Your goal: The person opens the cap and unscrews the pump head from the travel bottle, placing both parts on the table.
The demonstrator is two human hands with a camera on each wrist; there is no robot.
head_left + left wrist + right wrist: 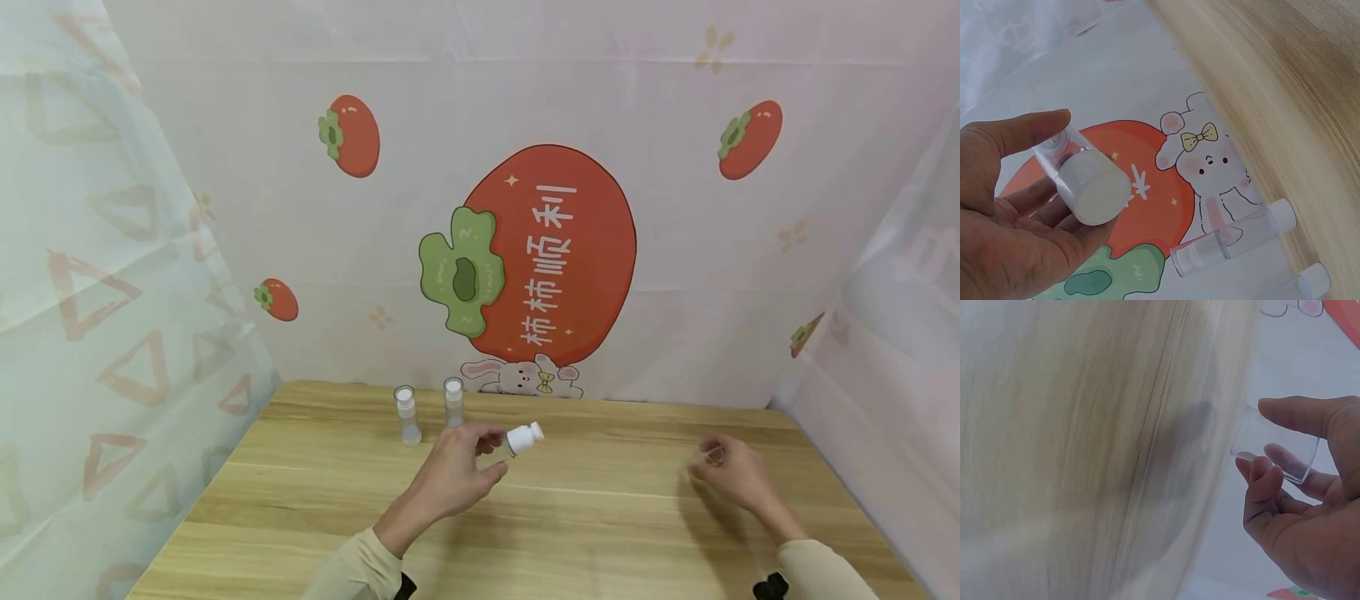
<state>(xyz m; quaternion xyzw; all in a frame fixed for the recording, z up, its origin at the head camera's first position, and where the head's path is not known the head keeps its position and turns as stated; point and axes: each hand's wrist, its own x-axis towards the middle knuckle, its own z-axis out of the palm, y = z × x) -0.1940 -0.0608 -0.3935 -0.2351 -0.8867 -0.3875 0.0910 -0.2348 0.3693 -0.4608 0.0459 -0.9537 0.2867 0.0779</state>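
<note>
My left hand (457, 473) holds a small pump bottle (522, 438) above the table, tilted, with its white part pointing right. In the left wrist view the bottle (1088, 181) lies between thumb and fingers, its clear section nearer the thumb. Off to the right, my right hand (738, 477) pinches a clear cap (1279, 442) between thumb and fingers, over the tabletop. Two more clear bottles with white tops, one at the left (408, 417) and one beside it (453, 402), stand upright beyond the left hand.
The wooden table (600, 533) runs back to a hanging cloth (660, 350) printed with persimmons and a rabbit. Cloth walls also rise at the left (45, 400) and right (915, 400) sides.
</note>
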